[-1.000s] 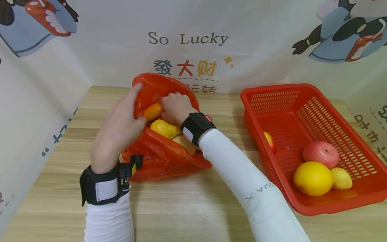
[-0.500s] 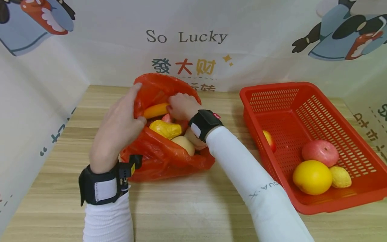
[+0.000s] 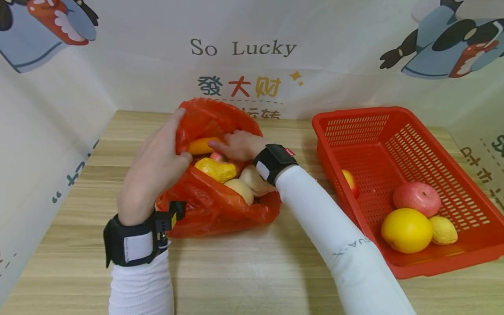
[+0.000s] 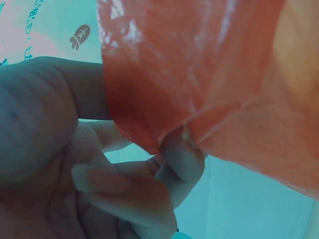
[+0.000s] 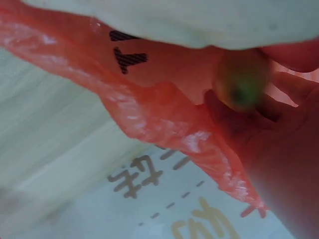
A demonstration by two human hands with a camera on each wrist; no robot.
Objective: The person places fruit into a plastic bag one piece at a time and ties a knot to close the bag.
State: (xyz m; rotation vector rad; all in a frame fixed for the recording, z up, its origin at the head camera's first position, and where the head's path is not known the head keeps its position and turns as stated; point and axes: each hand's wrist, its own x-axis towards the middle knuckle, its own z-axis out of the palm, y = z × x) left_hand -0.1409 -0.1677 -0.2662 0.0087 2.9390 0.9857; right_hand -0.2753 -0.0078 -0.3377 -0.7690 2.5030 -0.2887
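Note:
In the head view my left hand [image 3: 157, 170] grips the left edge of a red plastic bag [image 3: 212, 205], holding its mouth open. The left wrist view shows curled fingers at the thin plastic [image 4: 184, 64]. My right hand [image 3: 246, 146] is inside the bag's mouth, its thumb reaching over a long orange piece [image 3: 201, 145]. Below it lie a knobbly yellow piece [image 3: 215, 169] and pale rounded pieces [image 3: 240, 190]. In the right wrist view a blurred green-tipped rounded thing [image 5: 242, 82] shows between thumb and fingers; I cannot tell whether they grip it.
A red slotted basket [image 3: 397, 267] stands at the right. It holds a yellow round fruit [image 3: 407, 230], a pinkish-red fruit [image 3: 417, 199], a small lemon-like fruit [image 3: 445, 230] and a red-yellow fruit [image 3: 351, 183]. A printed white sheet [image 3: 157, 65] rises behind the wooden table [image 3: 252, 271].
My right hand has shifted right and lower in the bag, its thumb now stretched out. More of the bag's contents show. The left hand keeps its place, and the bag's back rim has sagged slightly.

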